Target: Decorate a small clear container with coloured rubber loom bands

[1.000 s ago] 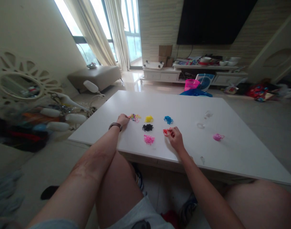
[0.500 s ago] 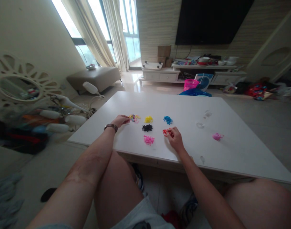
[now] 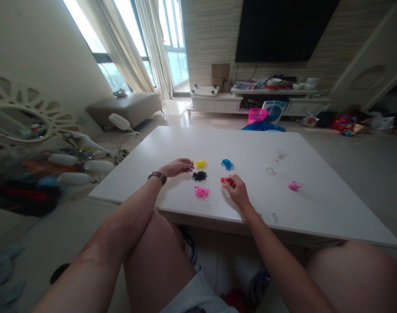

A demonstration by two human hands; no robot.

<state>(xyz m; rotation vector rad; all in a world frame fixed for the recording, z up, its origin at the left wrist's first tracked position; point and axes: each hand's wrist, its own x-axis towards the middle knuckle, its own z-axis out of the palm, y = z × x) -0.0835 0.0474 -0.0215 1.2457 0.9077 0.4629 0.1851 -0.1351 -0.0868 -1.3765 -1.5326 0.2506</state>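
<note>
Small heaps of coloured bands lie on the white table (image 3: 188,141): yellow bands (image 3: 201,164), black bands (image 3: 199,176), pink bands (image 3: 201,192) and blue bands (image 3: 227,164). My left hand (image 3: 178,166), with a watch at the wrist, is closed just left of the yellow and black heaps; what its fingertips hold is too small to name. It hides the mixed-colour heap. My right hand (image 3: 236,188) has its fingers pressed together over the red bands (image 3: 223,180), covering part of them.
To the right on the table are a pink object (image 3: 294,186), a clear ring (image 3: 270,171), another clear item (image 3: 280,155) and a small clear piece (image 3: 275,218) near the front edge. A lamp with white shades (image 3: 99,167) stands beyond the left edge.
My left hand has moved right, from the left end of the mixed-colour heap to beside the yellow heap, and now covers the mixed one. My right hand stays at the red bands.
</note>
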